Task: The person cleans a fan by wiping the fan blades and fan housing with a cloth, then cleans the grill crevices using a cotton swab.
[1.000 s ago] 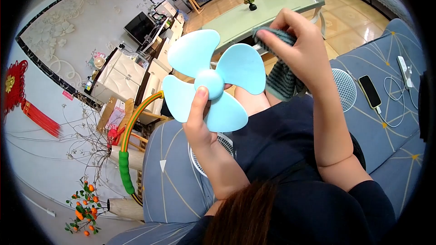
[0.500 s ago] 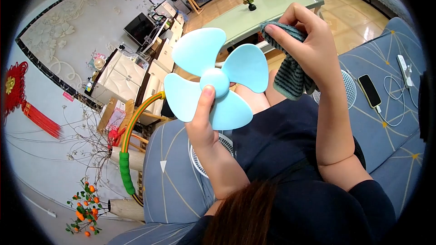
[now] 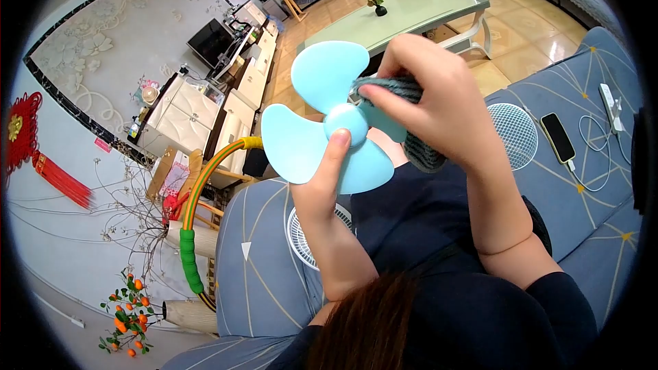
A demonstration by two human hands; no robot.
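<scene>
A light blue four-bladed fan blade [image 3: 295, 142] is held up in front of me. My left hand [image 3: 321, 181] grips it at the hub, thumb on the front of the hub and the other fingers hidden behind. My right hand [image 3: 428, 96] pinches a dark green striped cloth [image 3: 423, 154] at the right-hand blade, which the cloth and hand partly cover. One white round fan grille [image 3: 299, 236] lies on the sofa behind my left forearm, and another grille [image 3: 513, 136] lies to the right of my right forearm.
On the blue sofa [image 3: 264, 281] at the right lie a phone [image 3: 558, 138] with a white cable and a power strip [image 3: 610, 106]. A striped hoop [image 3: 199, 192] stands at the left. Beyond is a glass-topped table [image 3: 425, 10] with a small plant [image 3: 375, 0].
The fan blade has shifted right and turned slightly in my left hand. My right hand has moved left and down, bringing the cloth from beside the fan blade onto its right-hand blade.
</scene>
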